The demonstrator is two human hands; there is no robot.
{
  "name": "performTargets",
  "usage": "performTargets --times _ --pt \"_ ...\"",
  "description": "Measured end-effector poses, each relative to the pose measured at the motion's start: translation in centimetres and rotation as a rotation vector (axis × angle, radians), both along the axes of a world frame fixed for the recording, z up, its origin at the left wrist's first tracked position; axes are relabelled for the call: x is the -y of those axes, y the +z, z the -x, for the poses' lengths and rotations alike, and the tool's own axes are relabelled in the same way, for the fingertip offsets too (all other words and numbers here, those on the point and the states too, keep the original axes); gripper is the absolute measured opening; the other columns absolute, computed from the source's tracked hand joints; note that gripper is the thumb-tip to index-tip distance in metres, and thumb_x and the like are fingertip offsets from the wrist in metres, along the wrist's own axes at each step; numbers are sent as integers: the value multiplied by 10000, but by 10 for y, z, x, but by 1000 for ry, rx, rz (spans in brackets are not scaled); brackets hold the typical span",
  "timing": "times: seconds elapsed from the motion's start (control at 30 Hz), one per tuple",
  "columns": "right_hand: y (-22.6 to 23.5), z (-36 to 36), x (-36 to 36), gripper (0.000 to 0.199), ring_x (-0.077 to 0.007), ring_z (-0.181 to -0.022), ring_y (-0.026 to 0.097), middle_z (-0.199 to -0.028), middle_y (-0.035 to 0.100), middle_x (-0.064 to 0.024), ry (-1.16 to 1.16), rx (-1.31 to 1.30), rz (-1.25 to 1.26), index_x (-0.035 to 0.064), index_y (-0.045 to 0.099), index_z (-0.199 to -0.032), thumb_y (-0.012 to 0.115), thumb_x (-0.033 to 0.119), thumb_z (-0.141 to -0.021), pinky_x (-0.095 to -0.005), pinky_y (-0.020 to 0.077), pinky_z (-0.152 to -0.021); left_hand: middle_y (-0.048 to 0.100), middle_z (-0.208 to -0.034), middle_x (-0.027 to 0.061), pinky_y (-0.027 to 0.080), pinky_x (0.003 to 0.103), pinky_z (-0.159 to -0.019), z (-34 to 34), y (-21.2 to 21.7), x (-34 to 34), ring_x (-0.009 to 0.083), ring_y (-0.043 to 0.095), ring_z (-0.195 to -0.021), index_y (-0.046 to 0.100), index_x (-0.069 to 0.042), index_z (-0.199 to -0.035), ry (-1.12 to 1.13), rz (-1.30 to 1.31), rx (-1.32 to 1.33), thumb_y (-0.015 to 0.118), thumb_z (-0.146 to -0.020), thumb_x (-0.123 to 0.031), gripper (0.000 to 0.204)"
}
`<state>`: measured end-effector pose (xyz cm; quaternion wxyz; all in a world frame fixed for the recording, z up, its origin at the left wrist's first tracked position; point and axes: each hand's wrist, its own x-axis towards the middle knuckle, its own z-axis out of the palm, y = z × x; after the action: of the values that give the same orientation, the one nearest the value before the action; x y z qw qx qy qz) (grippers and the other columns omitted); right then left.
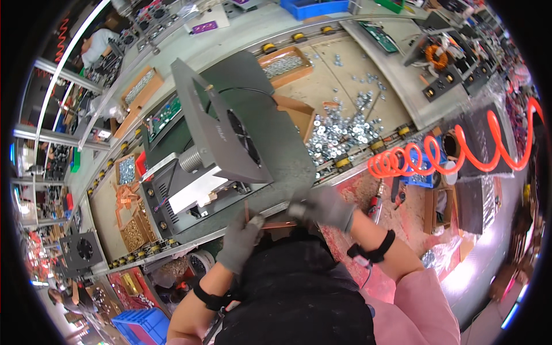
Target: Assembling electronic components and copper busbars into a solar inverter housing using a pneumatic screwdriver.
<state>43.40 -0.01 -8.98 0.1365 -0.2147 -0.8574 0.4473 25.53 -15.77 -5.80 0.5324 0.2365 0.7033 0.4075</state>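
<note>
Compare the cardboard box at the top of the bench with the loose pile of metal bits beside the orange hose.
The cardboard box keeps its silvery washers inside brown walls, while the loose pile spreads bare across the bench. The box sits farther from the person's gloved hands, the pile nearer the right hand. The pile looks wider and more scattered than the box's contents. Both hold small shiny metal parts.

The grey metal housing [230,138] hides the desk behind it. Just below the housing, both gloved hands blur around a thin copper-coloured strip [270,223]; their grip is unclear. The loose nuts [339,135] right of the housing are too small to distinguish.
</note>
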Motion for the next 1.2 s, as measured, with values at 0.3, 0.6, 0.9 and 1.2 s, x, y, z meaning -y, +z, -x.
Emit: performTargets --times 0.3,0.6,0.9,1.2 --pt "-144 120 -150 242 -268 -1033 544 -998 608 -63 -112 667 -698 179 663 -985 592 173 -754 -448 395 -896 527 -649 6 375 223 -490 88 10 182 78 457 -525 550 -32 -857 619 194 -245 559 -889 -183 154" --pt "-153 169 -109 368 -232 -1058 544 -1098 613 -71 3 685 -693 72 615 -1106 633 98 -739 -400 386 -912 519 -656 -1 375 220 -515 165 21 283 77 469 -544 556 -31 -877 854 110 -140 599 -872 -237 211" --pt "-211 25 -34 341 -219 -1083 533 -1160 592 -90 -671 290 -469 -5 578 -1143 585 63 -809 -384 406 -940 533 -737 0 402 230 -590 469 -48 250 73 481 -646 596 -8 -979 408 13 -462 587 -856 -209 235" --pt "-30 352 292 282 -75 -756 513 -884 561 -18 -671 131 486 -10 595 -1005 654 171 -797 -214 429 -666 644 -867 107 470 305 -695 652 -118 186 168 579 -753 594 -12 -1104 -271 -72 -366 598 -896 -238 307"
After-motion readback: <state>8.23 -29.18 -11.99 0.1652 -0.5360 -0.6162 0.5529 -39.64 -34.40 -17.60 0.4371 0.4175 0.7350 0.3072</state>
